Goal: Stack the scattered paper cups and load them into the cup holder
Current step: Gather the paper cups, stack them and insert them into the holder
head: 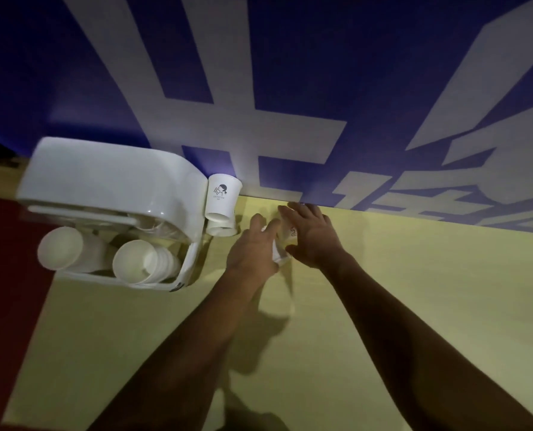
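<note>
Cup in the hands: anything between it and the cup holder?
Yes. The cup sits between the left hand and right hand. An upside-down cup stack stands beside the cup holder, on the direct path. Otherwise nothing visible.

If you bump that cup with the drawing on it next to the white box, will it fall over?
Probably yes. The printed cup sits stacked on another cup, so it stands tall and narrow. It looks like thin paper, likely very light. The white holder beside it might stop it falling that way.
</note>
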Tool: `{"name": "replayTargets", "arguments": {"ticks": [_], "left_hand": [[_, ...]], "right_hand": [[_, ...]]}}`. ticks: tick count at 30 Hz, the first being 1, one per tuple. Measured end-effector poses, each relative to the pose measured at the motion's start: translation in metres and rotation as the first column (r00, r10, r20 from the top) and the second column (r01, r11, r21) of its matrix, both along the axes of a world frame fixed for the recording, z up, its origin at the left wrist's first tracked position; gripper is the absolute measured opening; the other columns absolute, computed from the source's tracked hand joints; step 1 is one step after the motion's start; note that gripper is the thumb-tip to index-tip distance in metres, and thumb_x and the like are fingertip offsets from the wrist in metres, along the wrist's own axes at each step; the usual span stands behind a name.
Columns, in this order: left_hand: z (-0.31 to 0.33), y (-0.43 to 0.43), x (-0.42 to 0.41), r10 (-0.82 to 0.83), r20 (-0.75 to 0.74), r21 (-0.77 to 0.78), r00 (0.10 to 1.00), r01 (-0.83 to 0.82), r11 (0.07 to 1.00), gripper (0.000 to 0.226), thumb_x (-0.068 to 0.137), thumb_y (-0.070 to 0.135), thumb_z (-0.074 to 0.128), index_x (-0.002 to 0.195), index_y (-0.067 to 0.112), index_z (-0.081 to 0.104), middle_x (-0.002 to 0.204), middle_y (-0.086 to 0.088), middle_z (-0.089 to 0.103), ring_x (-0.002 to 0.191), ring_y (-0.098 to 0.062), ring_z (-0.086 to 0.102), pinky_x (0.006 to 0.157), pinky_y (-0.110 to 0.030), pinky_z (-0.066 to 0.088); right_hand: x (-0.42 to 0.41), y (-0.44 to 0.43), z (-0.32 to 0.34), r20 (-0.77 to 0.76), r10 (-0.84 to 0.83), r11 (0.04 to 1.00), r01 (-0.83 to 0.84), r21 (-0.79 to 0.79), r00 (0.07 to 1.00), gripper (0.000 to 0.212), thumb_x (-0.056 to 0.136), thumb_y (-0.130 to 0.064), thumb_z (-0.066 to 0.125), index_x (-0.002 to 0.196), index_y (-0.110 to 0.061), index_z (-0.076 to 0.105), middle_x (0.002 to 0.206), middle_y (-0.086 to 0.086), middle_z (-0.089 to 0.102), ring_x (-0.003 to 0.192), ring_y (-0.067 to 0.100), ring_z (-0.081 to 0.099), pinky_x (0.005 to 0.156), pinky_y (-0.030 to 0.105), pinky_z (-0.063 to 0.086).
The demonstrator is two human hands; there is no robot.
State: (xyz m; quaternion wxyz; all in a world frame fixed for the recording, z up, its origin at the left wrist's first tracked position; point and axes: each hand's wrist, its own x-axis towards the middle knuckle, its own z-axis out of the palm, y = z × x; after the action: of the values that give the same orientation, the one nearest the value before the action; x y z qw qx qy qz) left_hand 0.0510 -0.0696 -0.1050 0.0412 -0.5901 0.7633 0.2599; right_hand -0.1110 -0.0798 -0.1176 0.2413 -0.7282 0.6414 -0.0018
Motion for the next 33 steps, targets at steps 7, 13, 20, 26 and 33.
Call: {"name": "replayTargets", "arguments": {"ticks": [7, 13, 20, 26, 33], "left_hand": [[-0.024, 0.014, 0.013, -0.110, 0.053, 0.051, 0.993, 0.107, 0.993, 0.087, 0.075, 0.029, 0.087, 0.145, 0.028, 0.036, 0.151, -0.004, 0.027, 0.118, -0.027, 0.054, 0.091, -0.041, 0.056], [-0.023, 0.022, 0.017, -0.137, 0.113, -0.003, 0.984, 0.138, 0.990, 0.086, 0.077, 0.028, 0.086, 0.145, 0.017, 0.034, 0.152, -0.005, 0.024, 0.107, -0.026, 0.062, 0.080, -0.036, 0.056], [-0.017, 0.035, 0.033, -0.089, -0.002, 0.053, 0.996, 0.089, 0.995, 0.086, 0.075, 0.058, 0.077, 0.143, 0.028, 0.034, 0.134, -0.002, 0.042, 0.103, -0.026, 0.063, 0.078, -0.034, 0.053], [-0.010, 0.045, 0.048, -0.152, 0.014, 0.058, 0.988, 0.151, 0.987, 0.079, 0.075, 0.067, 0.070, 0.139, 0.031, 0.041, 0.122, -0.001, 0.051, 0.102, -0.027, 0.064, 0.074, -0.032, 0.048], [0.028, 0.070, 0.093, 0.057, -0.283, 0.012, 0.957, -0.056, 0.998, 0.072, 0.071, 0.069, 0.072, 0.127, 0.033, 0.044, 0.113, 0.009, 0.064, 0.096, -0.018, 0.065, 0.069, -0.030, 0.050]], "right_hand": [[-0.001, -0.004, -0.009, -0.091, 0.089, 0.996, -0.088, 0.018, 0.992, 0.077, 0.089, -0.040, 0.074, 0.154, -0.028, 0.036, 0.158, -0.001, 0.039, 0.145, 0.026, 0.032, 0.119, 0.044, 0.028], [-0.010, 0.014, -0.011, -0.114, -0.014, 1.000, 0.015, 0.015, 0.993, 0.073, 0.086, -0.042, 0.076, 0.147, -0.020, 0.041, 0.147, 0.002, 0.051, 0.135, 0.026, 0.048, 0.115, 0.043, 0.037], [-0.015, 0.070, 0.004, 0.248, -0.382, 0.917, 0.399, -0.019, 0.890, 0.084, 0.080, -0.041, 0.083, 0.148, -0.010, 0.043, 0.142, 0.010, 0.057, 0.120, 0.030, 0.059, 0.093, 0.042, 0.055], [-0.003, 0.114, 0.019, 0.393, -0.430, 0.867, 0.493, -0.072, 0.813, 0.078, 0.078, -0.032, 0.087, 0.142, -0.008, 0.049, 0.135, 0.010, 0.061, 0.115, 0.028, 0.061, 0.088, 0.029, 0.048], [0.032, 0.141, 0.055, 0.460, -0.511, 0.801, 0.596, -0.052, 0.726, 0.081, 0.073, -0.033, 0.090, 0.141, -0.021, 0.047, 0.135, -0.002, 0.060, 0.116, 0.023, 0.059, 0.090, 0.042, 0.057]]}}
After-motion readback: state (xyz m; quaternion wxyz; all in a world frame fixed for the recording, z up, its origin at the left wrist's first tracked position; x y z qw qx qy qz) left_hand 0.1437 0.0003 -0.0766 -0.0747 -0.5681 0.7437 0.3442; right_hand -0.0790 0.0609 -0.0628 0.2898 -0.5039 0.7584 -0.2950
